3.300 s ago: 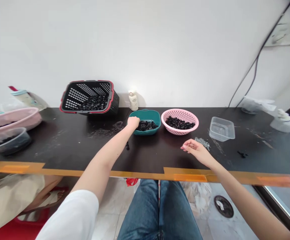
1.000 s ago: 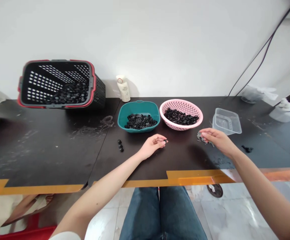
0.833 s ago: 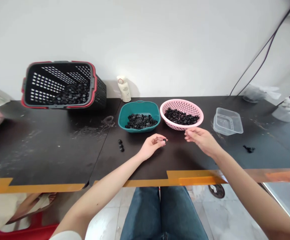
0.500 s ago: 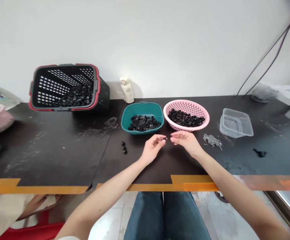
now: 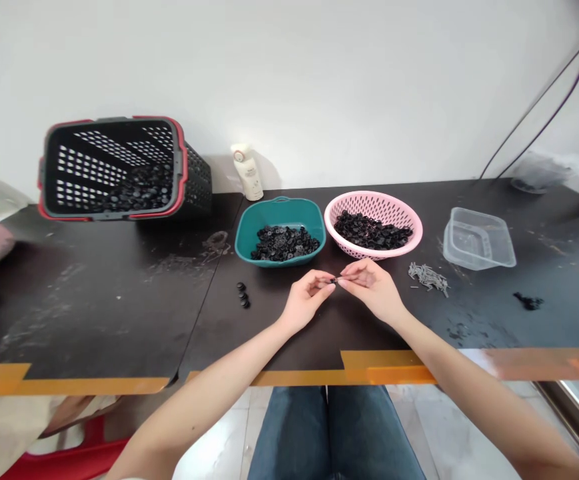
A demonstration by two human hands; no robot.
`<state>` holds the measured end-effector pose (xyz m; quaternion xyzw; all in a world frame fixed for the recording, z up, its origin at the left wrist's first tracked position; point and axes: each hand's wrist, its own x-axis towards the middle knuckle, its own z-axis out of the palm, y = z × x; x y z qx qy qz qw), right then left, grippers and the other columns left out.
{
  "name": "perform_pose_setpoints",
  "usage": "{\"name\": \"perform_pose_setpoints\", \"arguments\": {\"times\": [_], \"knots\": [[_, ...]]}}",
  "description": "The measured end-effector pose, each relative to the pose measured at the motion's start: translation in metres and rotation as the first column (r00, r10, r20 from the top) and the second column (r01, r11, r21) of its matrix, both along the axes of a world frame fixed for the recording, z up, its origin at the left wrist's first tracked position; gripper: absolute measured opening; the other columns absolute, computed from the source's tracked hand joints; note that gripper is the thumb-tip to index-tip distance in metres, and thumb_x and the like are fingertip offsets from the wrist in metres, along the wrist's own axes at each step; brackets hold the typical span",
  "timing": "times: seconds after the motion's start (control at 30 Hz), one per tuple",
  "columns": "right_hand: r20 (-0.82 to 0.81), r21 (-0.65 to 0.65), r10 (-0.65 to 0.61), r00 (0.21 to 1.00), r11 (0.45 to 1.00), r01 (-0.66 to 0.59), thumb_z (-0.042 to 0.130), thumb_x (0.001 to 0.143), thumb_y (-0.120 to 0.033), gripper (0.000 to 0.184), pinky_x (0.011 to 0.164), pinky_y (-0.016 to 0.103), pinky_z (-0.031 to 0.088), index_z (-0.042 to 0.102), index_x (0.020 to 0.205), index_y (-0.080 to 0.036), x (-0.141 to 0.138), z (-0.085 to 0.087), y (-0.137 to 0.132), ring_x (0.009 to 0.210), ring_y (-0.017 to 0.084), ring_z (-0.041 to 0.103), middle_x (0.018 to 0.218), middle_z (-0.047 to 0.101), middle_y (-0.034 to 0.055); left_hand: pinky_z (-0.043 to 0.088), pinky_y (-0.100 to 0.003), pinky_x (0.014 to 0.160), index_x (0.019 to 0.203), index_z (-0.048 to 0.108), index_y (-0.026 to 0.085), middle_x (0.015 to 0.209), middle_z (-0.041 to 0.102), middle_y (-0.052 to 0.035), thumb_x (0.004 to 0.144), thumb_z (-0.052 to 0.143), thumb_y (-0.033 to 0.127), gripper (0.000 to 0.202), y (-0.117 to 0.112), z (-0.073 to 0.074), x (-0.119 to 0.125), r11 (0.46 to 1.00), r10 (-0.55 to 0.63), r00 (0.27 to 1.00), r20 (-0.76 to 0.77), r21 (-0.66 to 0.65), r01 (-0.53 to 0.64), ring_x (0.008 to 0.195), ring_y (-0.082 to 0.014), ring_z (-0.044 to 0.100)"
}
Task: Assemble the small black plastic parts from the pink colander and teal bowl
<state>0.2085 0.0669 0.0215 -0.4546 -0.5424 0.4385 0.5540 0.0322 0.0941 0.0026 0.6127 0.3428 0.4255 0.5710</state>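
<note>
My left hand and right hand are both closed in a pinch, their fingertips meeting on a tiny black piece just in front of the teal plastic bowl, which holds a heap of small black pieces. On the black worktop, a pink perforated plastic basket sits just right of that bowl, a little stack of black discs lies near its front left, and a loose pile of slender grey pieces lies well to its right.
</note>
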Motion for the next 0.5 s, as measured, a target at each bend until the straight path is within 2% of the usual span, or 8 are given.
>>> {"name": "perform_pose_setpoints", "arguments": {"times": [0.13,0.37,0.5], "knots": [[0.092,0.065,0.013,0.996,0.998,-0.019,0.072,0.072,-0.036,0.024,0.079,0.037,0.056,0.052,0.078,-0.023,-0.001,0.004,-0.003,0.080,0.018,0.064,0.086,0.062,0.0025,0.049,-0.030,0.082,0.098,0.064,0.019,0.094,0.066,-0.0058,0.078,0.068,0.032,0.024,0.000,0.000,0.000,1.000,0.004,1.000,0.002,-0.020,-0.004,0.085,-0.0154,0.062],[0.255,0.185,-0.052,0.966,0.983,0.005,0.065,0.079,-0.033,0.018,0.075,0.037,0.057,0.050,0.074,-0.024,-0.001,0.013,-0.008,0.080,0.018,0.061,0.088,0.059,0.0034,0.050,-0.032,0.084,0.096,0.064,0.016,0.087,0.067,-0.0047,0.076,0.070,0.032,0.027,0.000,0.001,0.001,0.993,-0.041,0.996,0.073,-0.108,0.049,0.081,-0.0149,0.065],[0.368,0.229,-0.038,0.929,0.972,-0.052,0.060,0.082,-0.031,0.014,0.072,0.036,0.057,0.051,0.074,-0.025,0.000,0.016,-0.010,0.080,0.019,0.060,0.087,0.059,0.0037,0.051,-0.034,0.085,0.096,0.063,0.015,0.089,0.068,-0.0061,0.075,0.071,0.032,0.028,-0.001,0.001,0.001,0.982,-0.076,0.990,0.118,-0.162,0.095,0.081,-0.0162,0.066]]}}
